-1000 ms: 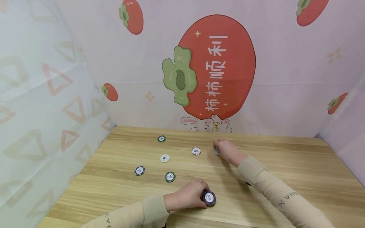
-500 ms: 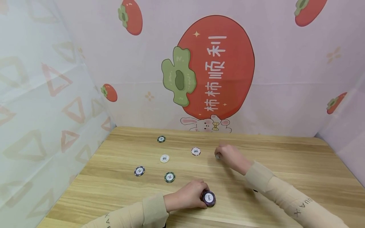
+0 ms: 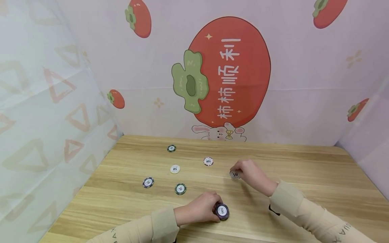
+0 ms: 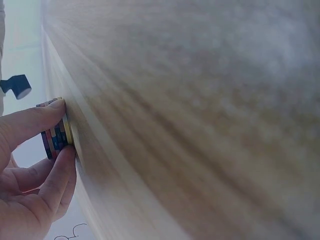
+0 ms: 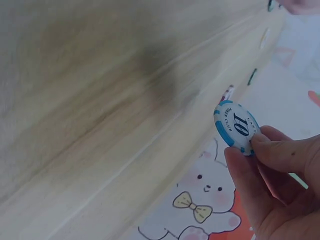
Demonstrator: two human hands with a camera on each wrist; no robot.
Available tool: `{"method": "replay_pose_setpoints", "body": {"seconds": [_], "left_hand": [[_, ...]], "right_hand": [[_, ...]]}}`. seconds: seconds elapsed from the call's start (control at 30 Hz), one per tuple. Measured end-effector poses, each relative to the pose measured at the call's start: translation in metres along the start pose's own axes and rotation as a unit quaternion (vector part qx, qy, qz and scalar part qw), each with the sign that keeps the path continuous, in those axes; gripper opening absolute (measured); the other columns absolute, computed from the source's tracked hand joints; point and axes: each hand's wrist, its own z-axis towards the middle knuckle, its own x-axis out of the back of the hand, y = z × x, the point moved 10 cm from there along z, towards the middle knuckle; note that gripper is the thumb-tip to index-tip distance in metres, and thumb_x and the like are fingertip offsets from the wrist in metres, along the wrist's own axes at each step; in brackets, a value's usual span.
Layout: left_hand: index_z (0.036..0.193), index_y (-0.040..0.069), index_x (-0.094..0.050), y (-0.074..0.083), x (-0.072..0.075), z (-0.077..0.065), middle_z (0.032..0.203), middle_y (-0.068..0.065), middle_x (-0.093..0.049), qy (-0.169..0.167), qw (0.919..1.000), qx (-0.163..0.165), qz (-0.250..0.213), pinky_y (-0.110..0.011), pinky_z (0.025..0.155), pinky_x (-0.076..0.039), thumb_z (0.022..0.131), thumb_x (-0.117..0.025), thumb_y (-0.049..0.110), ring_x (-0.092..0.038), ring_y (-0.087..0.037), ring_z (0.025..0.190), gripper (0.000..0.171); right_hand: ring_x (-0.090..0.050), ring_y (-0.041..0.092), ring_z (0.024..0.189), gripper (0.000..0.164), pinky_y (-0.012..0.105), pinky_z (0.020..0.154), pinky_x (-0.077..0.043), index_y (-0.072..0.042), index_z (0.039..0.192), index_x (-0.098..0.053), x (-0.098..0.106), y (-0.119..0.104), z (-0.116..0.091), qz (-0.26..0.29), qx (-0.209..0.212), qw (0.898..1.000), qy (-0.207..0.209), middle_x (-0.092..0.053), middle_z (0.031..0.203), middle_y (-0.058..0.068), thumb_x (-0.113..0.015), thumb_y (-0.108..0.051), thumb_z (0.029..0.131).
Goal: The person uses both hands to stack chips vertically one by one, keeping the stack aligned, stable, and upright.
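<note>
Chips (image 5: pixel 236 126) read 10, 20, 50, 500; the printed persimmon (image 3: pixel 252 71) 柿柿顺利

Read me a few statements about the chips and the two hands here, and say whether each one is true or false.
1. The right hand pinches a blue and white chip marked 10. True.
2. The left hand grips a stack of chips. True.
3. The stack's top chip reads 20. False: it reads 500.
4. The loose chip marked 50 lies flat on the table. True.
5. Only two chips lie loose on the table. False: there are five loose chips.
6. In the head view, all the loose ones are right of the right hand. False: all are left of it.
</note>
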Motion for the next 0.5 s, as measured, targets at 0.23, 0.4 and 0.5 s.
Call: {"method": "replay_pose_setpoints", "body": {"seconds": [0.23,0.4,0.5], "left_hand": [[0.091,0.012,-0.063,0.000,0.000,0.000,0.082,0.011,-0.052,-0.001,1.0000,0.000,-0.002,-0.012,0.069,-0.041,0.063,-0.083,0.021,-0.047,0.003,0.075,0.035],[0.090,0.013,-0.063,0.002,0.002,0.000,0.082,0.011,-0.052,0.001,1.0000,0.004,0.003,-0.012,0.069,-0.040,0.062,-0.083,0.021,-0.047,0.003,0.075,0.035],[0.090,0.013,-0.063,0.002,0.002,0.000,0.082,0.011,-0.052,-0.001,1.0000,0.004,0.002,-0.012,0.068,-0.041,0.063,-0.083,0.021,-0.047,0.003,0.075,0.035]], "right_hand": [[-0.064,0.015,0.074,0.014,0.023,0.062,-0.051,-0.002,0.083,-0.072,0.001,-0.011,-0.011,0.048,-0.007,0.999,-0.011,-0.069,0.081,0.006,-0.068,0.006,0.073],[-0.063,0.013,0.074,0.013,0.020,0.062,-0.050,-0.002,0.084,-0.072,-0.004,-0.015,-0.018,0.083,-0.023,0.995,-0.046,-0.069,0.081,0.005,-0.067,0.005,0.075],[-0.061,0.011,0.072,0.012,0.019,0.059,-0.048,-0.001,0.084,-0.071,-0.006,-0.019,-0.022,0.111,-0.023,0.992,-0.063,-0.069,0.081,0.005,-0.066,0.005,0.075]]}}
